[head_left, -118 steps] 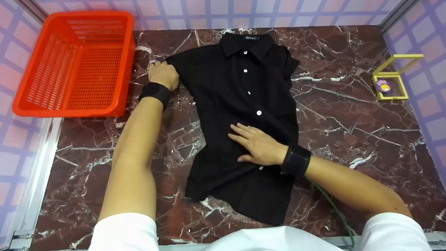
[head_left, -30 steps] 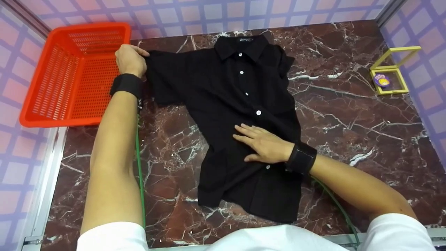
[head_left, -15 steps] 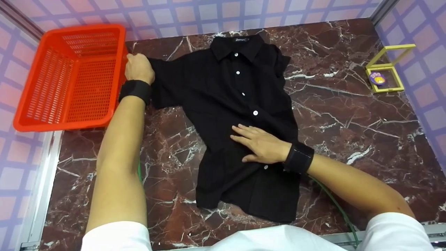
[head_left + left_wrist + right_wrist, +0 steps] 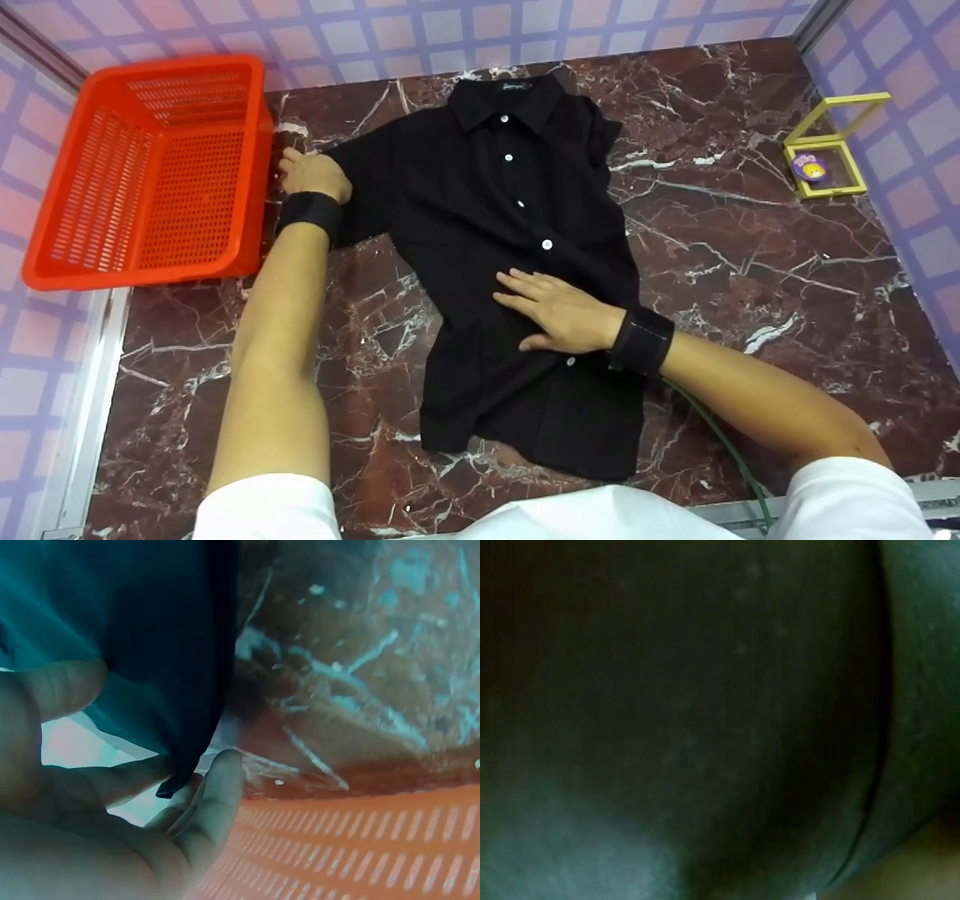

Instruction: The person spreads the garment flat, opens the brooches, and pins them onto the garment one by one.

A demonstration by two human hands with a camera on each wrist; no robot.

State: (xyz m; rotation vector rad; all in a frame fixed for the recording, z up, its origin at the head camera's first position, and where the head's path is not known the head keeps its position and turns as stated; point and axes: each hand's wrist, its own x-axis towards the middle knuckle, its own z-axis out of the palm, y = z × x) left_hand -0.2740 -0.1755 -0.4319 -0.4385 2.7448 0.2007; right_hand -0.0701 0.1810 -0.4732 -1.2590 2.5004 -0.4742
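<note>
A black short-sleeved shirt (image 4: 450, 217) with white buttons lies front up on the marbled table, collar at the far side. On the sleeve at left, my left hand (image 4: 316, 175) touches the cloth, its fingertips reaching past the sleeve's edge beside the basket. The left wrist view shows the sleeve's corner (image 4: 161, 690) hanging against loosely bent fingers (image 4: 217, 799), the thumb held apart from them. My right hand (image 4: 566, 311) rests spread on the shirt's lower front. Its own wrist view is dark and blurred, with only dim cloth discernible. The shirt's other sleeve (image 4: 602, 135) is bunched up.
A red plastic basket (image 4: 244, 247) stands at the far left, close to my left hand. A small yellow hinged frame (image 4: 849, 189) with a purple round badge (image 4: 810, 167) sits at the right. Patterned walls (image 4: 450, 37) border the table. A green cable (image 4: 720, 442) runs under the right forearm.
My left hand pulled the near-basket sleeve outward to the left, then came back right and down along it, loosening its grip. The sleeve now lies spread. The right hand stayed put.
</note>
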